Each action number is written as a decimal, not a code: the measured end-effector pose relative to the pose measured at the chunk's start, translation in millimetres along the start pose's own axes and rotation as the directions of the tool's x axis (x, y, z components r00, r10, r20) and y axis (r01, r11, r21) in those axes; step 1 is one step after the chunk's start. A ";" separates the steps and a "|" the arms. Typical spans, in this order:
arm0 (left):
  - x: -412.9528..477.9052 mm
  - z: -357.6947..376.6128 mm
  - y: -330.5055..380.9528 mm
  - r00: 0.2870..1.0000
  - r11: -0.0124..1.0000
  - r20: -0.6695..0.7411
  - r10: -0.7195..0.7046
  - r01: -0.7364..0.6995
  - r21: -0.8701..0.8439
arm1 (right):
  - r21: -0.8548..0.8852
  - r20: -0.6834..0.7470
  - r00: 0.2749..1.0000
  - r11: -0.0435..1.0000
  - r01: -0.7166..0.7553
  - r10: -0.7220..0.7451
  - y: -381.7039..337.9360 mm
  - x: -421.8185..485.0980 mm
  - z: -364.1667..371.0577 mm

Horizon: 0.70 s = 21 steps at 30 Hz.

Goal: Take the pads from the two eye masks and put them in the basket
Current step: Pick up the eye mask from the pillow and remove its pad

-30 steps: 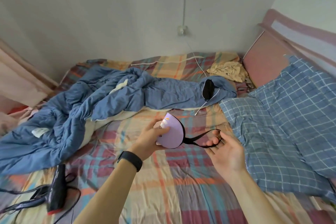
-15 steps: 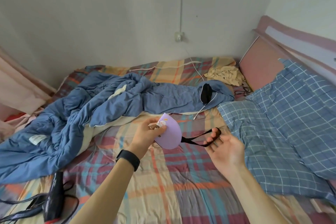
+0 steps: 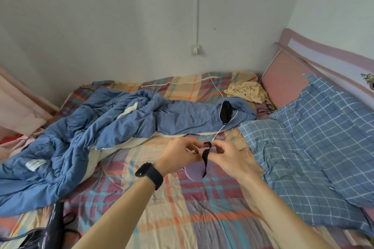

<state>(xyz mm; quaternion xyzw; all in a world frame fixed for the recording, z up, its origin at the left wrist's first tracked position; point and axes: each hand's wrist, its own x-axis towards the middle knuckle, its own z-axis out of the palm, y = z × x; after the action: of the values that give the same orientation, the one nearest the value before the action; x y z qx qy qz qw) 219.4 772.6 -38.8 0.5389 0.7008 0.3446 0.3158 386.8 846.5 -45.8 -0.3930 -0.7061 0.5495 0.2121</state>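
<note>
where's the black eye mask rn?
Head view, upper right of centre: the black eye mask lies on the blue duvet, by a white cable, beyond both hands.

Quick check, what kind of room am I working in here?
A bedroom, most likely: the hands work over a bed with a plaid sheet, a rumpled blue duvet, a checked pillow and a pink headboard.

- Pale grey walls (image 3: 101, 26) meet in a corner, lit by soft daylight.
- A white conduit (image 3: 198, 6) drops to a wall socket (image 3: 196, 50).
- The bed (image 3: 182, 208) wears a plaid sheet, with a pink headboard (image 3: 283, 79) at right.
</note>
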 end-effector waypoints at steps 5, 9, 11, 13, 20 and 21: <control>-7.6 -12.1 4.3 0.996 0.965 -0.065 -0.067 0.048 -0.258 | -0.155 0.230 0.971 0.987 -0.031 0.067 3.8 7.2 -2.6; -16.6 -25.3 -5.9 0.973 0.886 -0.141 -0.181 0.099 -0.453 | -0.040 0.206 0.979 0.999 0.003 0.006 8.7 -11.5 8.5; -21.3 -25.7 -10.7 0.958 0.849 -0.160 -0.238 0.125 -0.514 | 0.039 0.095 0.995 0.999 0.033 -0.036 8.5 -21.0 18.8; -26.8 -23.0 -13.7 0.945 0.808 -0.167 -0.280 0.139 -0.572 | 0.069 -0.024 0.998 0.996 0.058 -0.056 9.7 -24.5 31.6; -54.3 -21.8 -28.0 0.895 0.620 -0.104 -0.434 0.213 -0.755 | 0.170 -0.142 0.989 0.985 -0.022 0.046 20.4 -24.5 67.2; -59.6 -24.1 -33.2 0.880 0.601 -0.107 -0.464 0.223 -0.768 | 0.185 -0.123 0.991 0.982 -0.035 0.059 21.6 -24.8 71.2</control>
<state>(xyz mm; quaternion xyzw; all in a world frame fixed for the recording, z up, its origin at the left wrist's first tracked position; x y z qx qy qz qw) 195.1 705.1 -48.3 0.1604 0.6317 0.6048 0.4577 356.6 785.5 -84.7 -0.4230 -0.6283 0.5903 0.2790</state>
